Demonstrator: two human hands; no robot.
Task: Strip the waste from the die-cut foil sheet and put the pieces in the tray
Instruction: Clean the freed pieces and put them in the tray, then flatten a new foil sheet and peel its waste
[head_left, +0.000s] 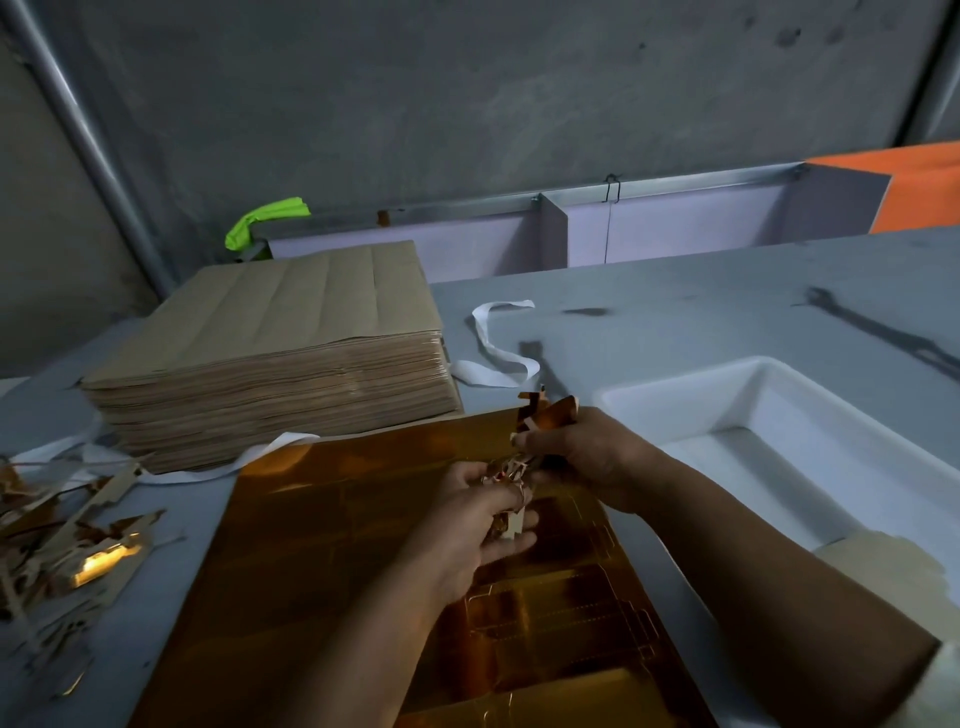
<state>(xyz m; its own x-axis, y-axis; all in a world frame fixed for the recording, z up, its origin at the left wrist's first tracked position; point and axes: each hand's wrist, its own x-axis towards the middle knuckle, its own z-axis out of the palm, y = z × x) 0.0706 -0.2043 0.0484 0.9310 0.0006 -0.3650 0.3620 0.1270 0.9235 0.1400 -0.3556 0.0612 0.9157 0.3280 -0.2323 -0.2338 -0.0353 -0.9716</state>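
In the head view, a large shiny gold-orange die-cut foil sheet (332, 545) is lying flat on the grey table (701, 312), straight ahead of the person, with cut outlines showing in its near right part. Above its far right corner, a crumpled bunch of gold and beige waste strips (550, 415) is being gripped by the right hand (582, 452), whose fingers are curled around it. More torn scraps are being clutched in the curled fingers of the left hand (483, 519), just beside the right hand and over the sheet.

To the right of the sheet, a white rectangular plastic tray (769, 374) is sitting on the table. A pale beige piece (883, 561) is lying at its near end; whether inside or across the rim cannot be told.

A thick stack of brown paper sheets (270, 364) is standing behind the foil sheet, with a curled white strip (498, 353) beside it. A heap of loose foil offcuts (62, 540) is lying at the left edge.
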